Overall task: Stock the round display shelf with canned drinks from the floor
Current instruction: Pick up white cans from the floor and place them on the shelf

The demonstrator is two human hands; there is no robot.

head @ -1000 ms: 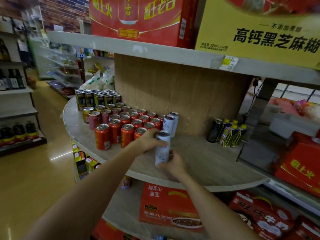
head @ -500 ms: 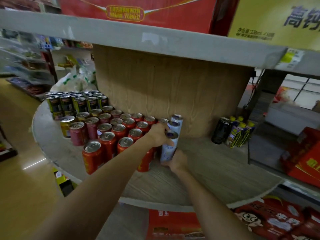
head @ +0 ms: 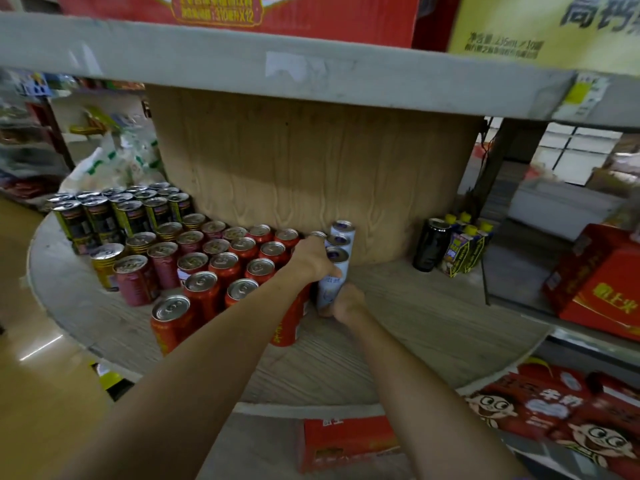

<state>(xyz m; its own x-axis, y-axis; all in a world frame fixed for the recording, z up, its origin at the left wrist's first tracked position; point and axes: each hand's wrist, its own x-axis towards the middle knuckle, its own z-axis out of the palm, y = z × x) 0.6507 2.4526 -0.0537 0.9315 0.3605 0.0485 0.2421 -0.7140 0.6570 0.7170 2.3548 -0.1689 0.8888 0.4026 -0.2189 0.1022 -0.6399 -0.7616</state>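
Round wooden shelf (head: 398, 327), drinks section: our left hand (head: 313, 259) curls round the top of a white can (head: 332, 278), our right hand (head: 346, 303) grips its base. We should seat it upright, flush behind two matching cans beside the red cans (head: 221, 268).

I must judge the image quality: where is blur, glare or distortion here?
Head view: shelf edge bows from wide-angle distortion; boxes at lower right are motion-blurred; floor shows a glare streak; light is dim, but the can tops stay fairly sharp.
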